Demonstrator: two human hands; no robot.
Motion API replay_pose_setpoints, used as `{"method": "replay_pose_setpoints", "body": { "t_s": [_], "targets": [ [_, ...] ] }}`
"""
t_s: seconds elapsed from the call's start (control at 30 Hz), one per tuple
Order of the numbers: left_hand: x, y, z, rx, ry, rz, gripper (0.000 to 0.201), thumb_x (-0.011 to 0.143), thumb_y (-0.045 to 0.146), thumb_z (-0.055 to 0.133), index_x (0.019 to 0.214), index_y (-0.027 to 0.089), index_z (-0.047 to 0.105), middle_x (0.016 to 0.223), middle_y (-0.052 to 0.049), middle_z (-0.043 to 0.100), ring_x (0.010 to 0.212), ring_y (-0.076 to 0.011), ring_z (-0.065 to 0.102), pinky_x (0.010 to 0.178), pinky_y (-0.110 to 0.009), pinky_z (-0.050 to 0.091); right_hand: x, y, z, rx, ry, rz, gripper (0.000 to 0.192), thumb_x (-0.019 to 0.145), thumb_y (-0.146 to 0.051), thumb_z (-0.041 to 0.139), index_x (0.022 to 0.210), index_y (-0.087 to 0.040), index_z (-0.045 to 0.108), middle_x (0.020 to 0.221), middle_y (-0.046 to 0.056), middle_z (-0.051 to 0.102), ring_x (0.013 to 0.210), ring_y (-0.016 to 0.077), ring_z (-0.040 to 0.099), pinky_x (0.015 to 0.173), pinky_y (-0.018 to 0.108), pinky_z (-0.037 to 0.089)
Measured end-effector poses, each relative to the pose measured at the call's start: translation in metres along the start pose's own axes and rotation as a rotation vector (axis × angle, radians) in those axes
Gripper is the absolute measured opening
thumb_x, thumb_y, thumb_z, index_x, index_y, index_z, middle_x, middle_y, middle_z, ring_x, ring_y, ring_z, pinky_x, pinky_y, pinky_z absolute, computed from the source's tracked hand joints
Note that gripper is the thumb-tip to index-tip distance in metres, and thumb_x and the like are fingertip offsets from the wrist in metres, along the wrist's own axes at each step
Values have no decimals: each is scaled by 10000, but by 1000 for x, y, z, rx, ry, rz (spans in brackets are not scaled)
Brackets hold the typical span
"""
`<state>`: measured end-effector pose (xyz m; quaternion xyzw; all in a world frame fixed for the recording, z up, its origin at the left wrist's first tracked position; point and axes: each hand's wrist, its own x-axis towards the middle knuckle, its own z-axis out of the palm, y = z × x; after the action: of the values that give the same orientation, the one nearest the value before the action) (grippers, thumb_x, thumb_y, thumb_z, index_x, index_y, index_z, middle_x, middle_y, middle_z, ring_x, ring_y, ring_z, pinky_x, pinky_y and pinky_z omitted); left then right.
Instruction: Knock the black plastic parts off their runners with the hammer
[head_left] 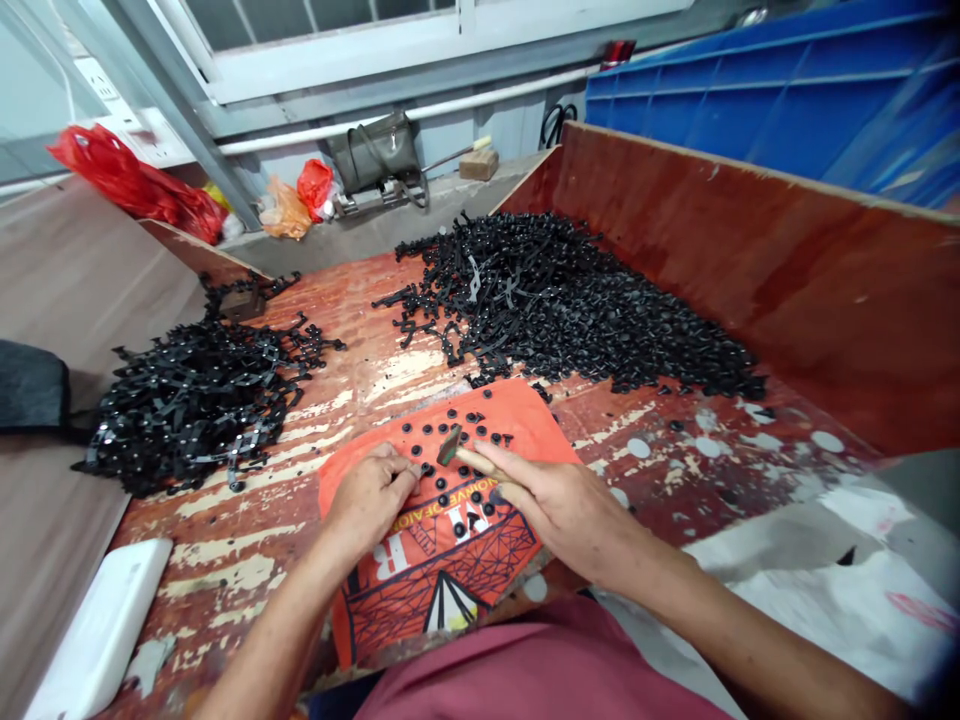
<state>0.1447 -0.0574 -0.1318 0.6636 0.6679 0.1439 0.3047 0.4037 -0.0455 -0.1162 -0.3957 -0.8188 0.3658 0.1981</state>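
Note:
My right hand point(566, 505) is closed around the light wooden handle of a small hammer point(450, 446). The dark hammer head is over an orange printed cloth point(525, 410), just right of my left hand. Thumb and forefinger of my left hand point(375, 492) are pinched together at a small black round piece point(427, 469) on the cloth; its lower part is hidden by the fingertips. Several similar black round pieces lie spread over the cloth around both hands, such as a black disc point(460, 529) near the printed letters.
A large heap of small black parts point(570, 300) lies beyond the cloth, against a reddish wooden board point(750, 250). Linked black strips point(195, 400) are piled at left. A white device point(105, 630) sits front left. White sacking point(832, 570) lies at right; a blue crate point(720, 110) stands behind.

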Motion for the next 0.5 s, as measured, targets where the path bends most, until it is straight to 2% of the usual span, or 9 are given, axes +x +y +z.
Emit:
{"method": "replay_pose_setpoints", "body": {
  "t_s": [0.13,0.3,0.43,0.5],
  "targets": [
    [-1,5,1,77,19,18,352,884,267,359,561,195,479,729,-23,512,749,-181,545,708,-300,383,7,-12,-5,-31,10,-42,544,1007,-206,458,1489,-444,373,1328,-34,630,1075,243,670,1018,445,479],
    [0,6,2,99,21,12,310,849,213,366,552,195,456,754,-27,528,726,-167,529,710,-294,373,11,-19,0,-25,73,-73,514,1022,-234,434,1508,-391,369,1304,2,648,1090,245,655,1014,429,478],
    [1,4,2,83,19,36,327,869,219,357,567,194,479,752,-27,536,712,-168,531,706,-298,370,13,-14,10,-43,33,-32,535,958,-194,530,1460,-369,466,1063,10,749,956,230,694,904,362,534],
    [1,2,3,78,18,37,337,887,237,356,586,192,502,765,-31,540,727,-176,537,714,-305,372,13,-11,12,-47,21,-12,529,948,-200,539,1443,-380,488,1012,1,756,914,223,700,861,341,545]
  ]
}}
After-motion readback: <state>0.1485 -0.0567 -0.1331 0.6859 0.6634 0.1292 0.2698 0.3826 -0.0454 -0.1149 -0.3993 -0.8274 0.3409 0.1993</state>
